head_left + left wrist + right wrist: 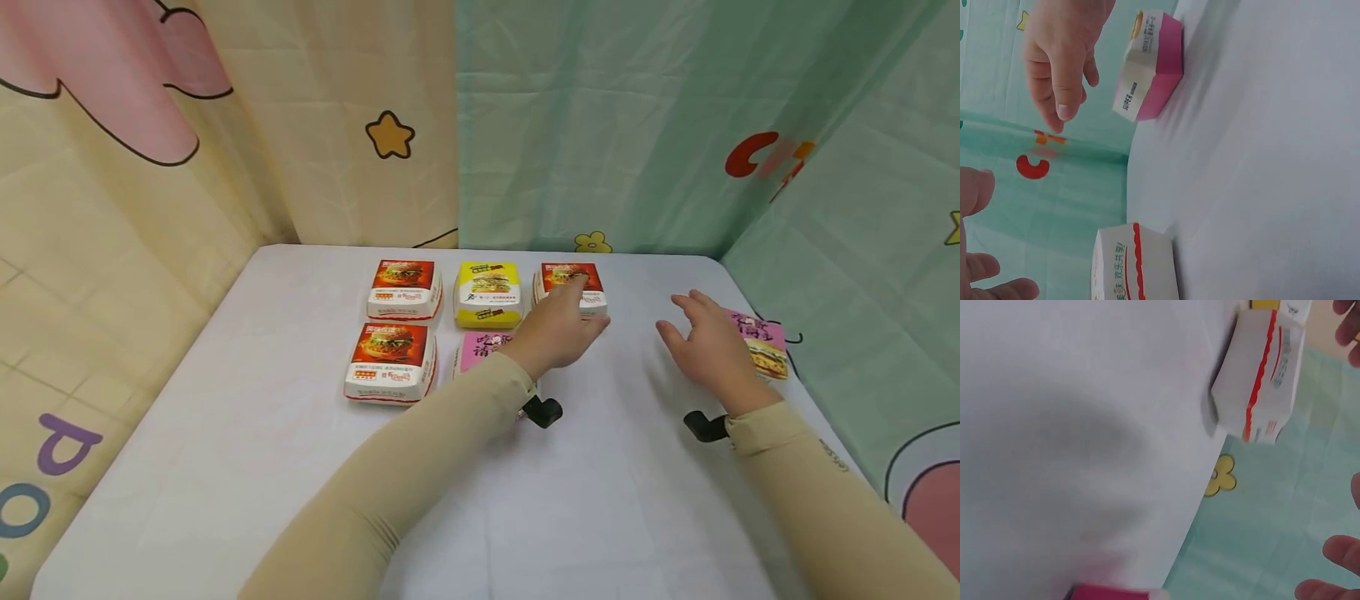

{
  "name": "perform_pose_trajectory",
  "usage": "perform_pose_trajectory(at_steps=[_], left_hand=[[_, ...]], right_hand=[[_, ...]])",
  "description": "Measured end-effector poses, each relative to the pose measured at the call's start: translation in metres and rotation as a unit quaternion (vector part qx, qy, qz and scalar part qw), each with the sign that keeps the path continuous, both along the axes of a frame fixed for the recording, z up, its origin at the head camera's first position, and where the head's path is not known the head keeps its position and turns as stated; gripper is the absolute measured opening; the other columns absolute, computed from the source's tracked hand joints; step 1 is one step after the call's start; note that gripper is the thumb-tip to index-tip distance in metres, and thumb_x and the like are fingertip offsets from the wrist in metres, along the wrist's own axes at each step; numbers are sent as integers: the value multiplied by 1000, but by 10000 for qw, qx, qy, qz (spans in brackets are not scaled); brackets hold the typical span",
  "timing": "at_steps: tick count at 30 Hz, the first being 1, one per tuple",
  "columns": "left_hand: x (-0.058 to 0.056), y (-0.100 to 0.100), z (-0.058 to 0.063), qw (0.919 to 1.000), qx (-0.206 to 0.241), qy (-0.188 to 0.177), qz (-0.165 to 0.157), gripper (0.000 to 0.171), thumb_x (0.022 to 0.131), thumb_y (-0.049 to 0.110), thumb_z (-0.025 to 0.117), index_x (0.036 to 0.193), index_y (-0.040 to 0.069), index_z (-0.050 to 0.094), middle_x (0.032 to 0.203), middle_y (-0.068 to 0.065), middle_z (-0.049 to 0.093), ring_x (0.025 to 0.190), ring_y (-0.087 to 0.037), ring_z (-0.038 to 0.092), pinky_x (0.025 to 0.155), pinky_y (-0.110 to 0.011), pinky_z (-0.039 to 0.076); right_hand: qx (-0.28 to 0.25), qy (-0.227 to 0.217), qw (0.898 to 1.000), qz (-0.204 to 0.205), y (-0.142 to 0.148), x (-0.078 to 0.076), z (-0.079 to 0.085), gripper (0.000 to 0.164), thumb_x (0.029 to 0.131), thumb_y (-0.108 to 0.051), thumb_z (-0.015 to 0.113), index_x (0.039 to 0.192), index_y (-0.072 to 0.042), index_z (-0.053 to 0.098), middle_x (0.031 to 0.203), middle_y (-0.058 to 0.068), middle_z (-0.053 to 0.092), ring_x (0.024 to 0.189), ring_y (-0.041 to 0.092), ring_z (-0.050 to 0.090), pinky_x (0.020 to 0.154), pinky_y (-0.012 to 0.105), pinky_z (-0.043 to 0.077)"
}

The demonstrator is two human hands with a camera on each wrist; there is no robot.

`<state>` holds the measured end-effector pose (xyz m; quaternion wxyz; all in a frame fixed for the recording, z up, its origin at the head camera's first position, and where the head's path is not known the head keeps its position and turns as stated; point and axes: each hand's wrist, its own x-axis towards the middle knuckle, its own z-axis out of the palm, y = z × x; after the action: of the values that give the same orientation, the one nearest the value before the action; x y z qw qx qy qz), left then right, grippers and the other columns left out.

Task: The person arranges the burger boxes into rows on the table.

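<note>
My left hand (557,332) hovers over the near side of a red-and-white burger box (572,273), the right one in the back row. Its fingers are extended, and in the left wrist view they hold nothing. Partly hidden under the left hand and sleeve is a pink burger box (480,346). My right hand (711,348) is raised with fingers spread, gripping nothing. Just beyond it, near the table's right edge, lies another pink burger box (767,346), partly covered by that hand; its pink-and-white side (1159,69) shows in the left wrist view.
Back row: a red-and-white box (405,289) on the left and a yellow box (488,294) in the middle. Another red-and-white box (392,362) stands in front on the left. The white table (225,467) meets patterned curtains (600,125) behind and at the sides.
</note>
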<state>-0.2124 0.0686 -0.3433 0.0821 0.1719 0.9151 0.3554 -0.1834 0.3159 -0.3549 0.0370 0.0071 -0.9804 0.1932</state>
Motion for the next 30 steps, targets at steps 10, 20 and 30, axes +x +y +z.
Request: perform_pose_trajectory(at_steps=[10,20,30], left_hand=[[11,24,-4,9993,9,189,-318,77,105,54,57,168,24,25,165,1,42,147,-17,49,121,-38,43],[25,47,-12,9981,-157,38,-602,78,104,56,58,168,26,26,168,6,39,155,-13,39,123,-36,41],[32,63,-20,9972,-88,-361,-650,80,102,57,61,168,29,26,168,7,38,153,-12,41,121,-38,44]], right_hand=[[-54,-270,9966,-775,72,-1,-5,69,109,-38,40,160,6,30,164,41,20,147,67,20,112,82,26],[-128,-703,9895,-1260,102,3,-13,81,110,-46,39,163,9,15,162,42,20,144,65,22,112,80,30],[-442,-1369,9798,-1390,116,3,-16,88,110,-54,34,163,7,0,164,43,12,146,66,19,116,79,24]])
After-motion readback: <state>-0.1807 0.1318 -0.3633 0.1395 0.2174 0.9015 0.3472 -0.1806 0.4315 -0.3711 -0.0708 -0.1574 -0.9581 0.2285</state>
